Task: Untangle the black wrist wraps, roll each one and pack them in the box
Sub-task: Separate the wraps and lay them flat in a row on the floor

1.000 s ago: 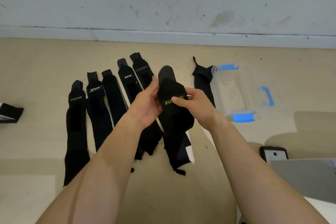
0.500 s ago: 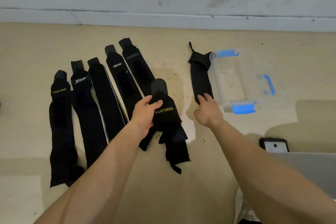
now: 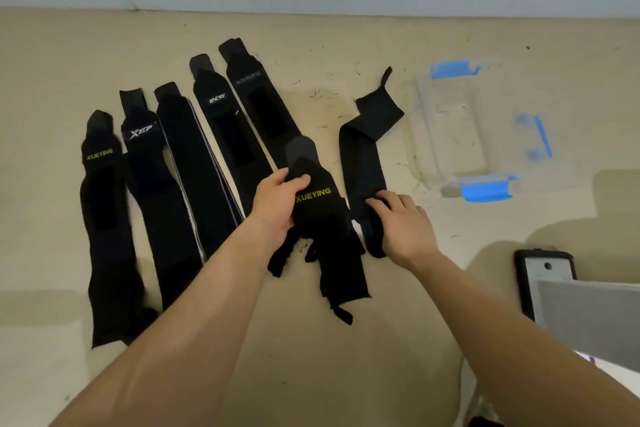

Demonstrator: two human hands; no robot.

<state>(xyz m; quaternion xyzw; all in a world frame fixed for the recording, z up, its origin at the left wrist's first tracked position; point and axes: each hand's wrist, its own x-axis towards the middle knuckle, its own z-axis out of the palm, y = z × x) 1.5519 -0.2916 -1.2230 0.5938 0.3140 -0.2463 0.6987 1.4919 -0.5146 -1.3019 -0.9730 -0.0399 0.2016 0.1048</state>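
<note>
The beige floor (image 3: 346, 374) carries everything. At my left, five long black fabric wrist wraps (image 3: 194, 177) lie flat side by side. At my right stands the clear plastic box with blue latches (image 3: 446, 135), holding no wraps. Just beside its left wall lies a plain black wrap (image 3: 360, 156), its upper end folded over; my right hand (image 3: 405, 225) curls its fingers round the lower end. My left hand (image 3: 277, 204) grips a bunched black wrap lettered XUEYING (image 3: 322, 215), thumb on top.
</note>
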